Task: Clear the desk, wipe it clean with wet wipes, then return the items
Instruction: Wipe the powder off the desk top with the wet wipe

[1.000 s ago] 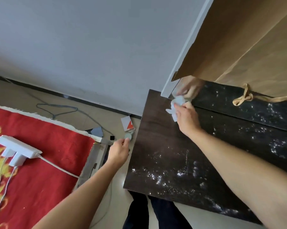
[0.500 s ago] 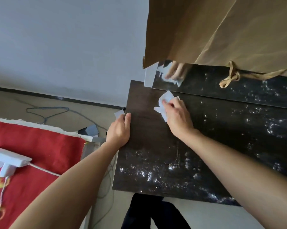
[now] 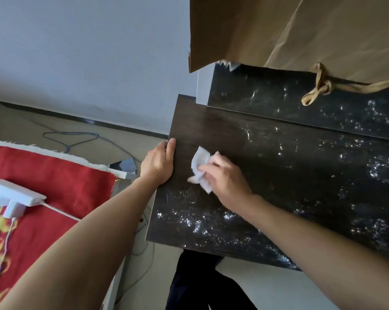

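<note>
Wiping's moved on: right hand (image 3: 225,177), clutching the crumpled wet wipe (image 3: 199,162), dragged it back from the corner under the paper bag (image 3: 301,30) to beside the left hand (image 3: 159,164), now resting loose-fingered on the counter (image 3: 278,175) edge. Corner's probably done.
</note>
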The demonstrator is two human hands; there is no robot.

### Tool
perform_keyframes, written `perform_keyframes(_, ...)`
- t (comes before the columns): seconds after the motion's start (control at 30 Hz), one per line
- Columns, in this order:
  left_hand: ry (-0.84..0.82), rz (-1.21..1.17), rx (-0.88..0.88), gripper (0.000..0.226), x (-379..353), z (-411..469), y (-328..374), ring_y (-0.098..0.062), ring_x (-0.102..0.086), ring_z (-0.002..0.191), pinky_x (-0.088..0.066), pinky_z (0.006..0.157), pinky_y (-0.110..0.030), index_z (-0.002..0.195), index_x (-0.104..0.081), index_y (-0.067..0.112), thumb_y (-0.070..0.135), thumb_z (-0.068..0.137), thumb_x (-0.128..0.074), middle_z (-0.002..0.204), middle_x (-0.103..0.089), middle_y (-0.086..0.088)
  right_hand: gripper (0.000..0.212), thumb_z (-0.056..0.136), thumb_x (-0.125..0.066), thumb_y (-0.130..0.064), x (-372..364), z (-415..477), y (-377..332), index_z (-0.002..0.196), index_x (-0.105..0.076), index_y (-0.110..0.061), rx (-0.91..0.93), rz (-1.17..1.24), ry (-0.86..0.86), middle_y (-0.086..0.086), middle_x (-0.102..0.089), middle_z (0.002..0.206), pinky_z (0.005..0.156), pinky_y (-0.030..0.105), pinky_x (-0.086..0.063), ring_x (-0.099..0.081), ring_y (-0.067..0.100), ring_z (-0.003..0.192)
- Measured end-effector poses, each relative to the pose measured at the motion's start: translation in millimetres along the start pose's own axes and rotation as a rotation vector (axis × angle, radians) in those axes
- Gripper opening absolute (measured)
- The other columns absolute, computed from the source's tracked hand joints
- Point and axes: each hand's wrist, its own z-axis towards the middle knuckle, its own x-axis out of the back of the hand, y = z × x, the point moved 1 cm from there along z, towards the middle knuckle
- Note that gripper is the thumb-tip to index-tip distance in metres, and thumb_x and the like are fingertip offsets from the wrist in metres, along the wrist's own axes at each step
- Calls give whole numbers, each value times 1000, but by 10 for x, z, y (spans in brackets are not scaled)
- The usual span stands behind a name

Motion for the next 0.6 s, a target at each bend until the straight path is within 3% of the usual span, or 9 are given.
perform_keyframes(0.07, -3, -7, -18, 55, 5, 9, -8, -38, -54, 98, -38, 77, -42, 87, -50, 15, 57, 97, -16, 99, -63, -14, 20, 79, -66, -13, -36, -510, -214, 98, -65, -16, 115, 43, -174, 3, -52, 86, 66, 31, -54, -56, 25, 87)
perform_keyframes(0.13, -12, -38, -51, 55, 9, 14, -19, -39, -54, 94, -41, 78, -43, 85, -48, 12, 56, 98, -17, 94, -62, -14, 23, 77, -65, -10, 39, -675, -185, 99, -67, -16, 187, 75, -253, 1, -52, 84, 75, 29, -54, -56, 22, 90)
perform_keyframes(0.23, -29, -72, -96, 56, 29, 41, -35, -39, -54, 90, -43, 79, -45, 86, -49, 10, 55, 98, -18, 89, -61, -13, 26, 81, -53, -11, 164, -253, 56, 101, -70, -13, 43, -26, -69, 7, -56, 85, 68, 33, -55, -59, 26, 77)
perform_keyframes(0.33, -67, -69, -116, 55, 64, 70, -29, -36, -53, 88, -39, 76, -41, 86, -49, 9, 54, 99, -20, 87, -60, -11, 32, 82, -51, -7, 87, 32, 9, 110, -67, -11, -120, -56, 92, 10, -54, 90, 64, 39, -53, -57, 29, 80)
perform_keyframes(0.5, -177, -72, -160, 55, 154, 125, -35, -36, -54, 91, -41, 81, -43, 86, -49, 10, 56, 98, -21, 89, -60, -10, 23, 90, -50, -16, -150, -806, -604, 111, -60, -20, 15, 107, -166, 0, -50, 90, 87, 39, -51, -55, 23, 93)
perform_keyframes(0.6, -266, -64, -178, 59, 229, 192, -46, -35, -54, 91, -43, 85, -47, 89, -50, 7, 58, 97, -21, 91, -61, -13, 13, 91, -51, -28, -86, -644, -413, 96, -63, -26, -111, 67, -84, -7, -51, 86, 80, 31, -50, -54, 16, 87)
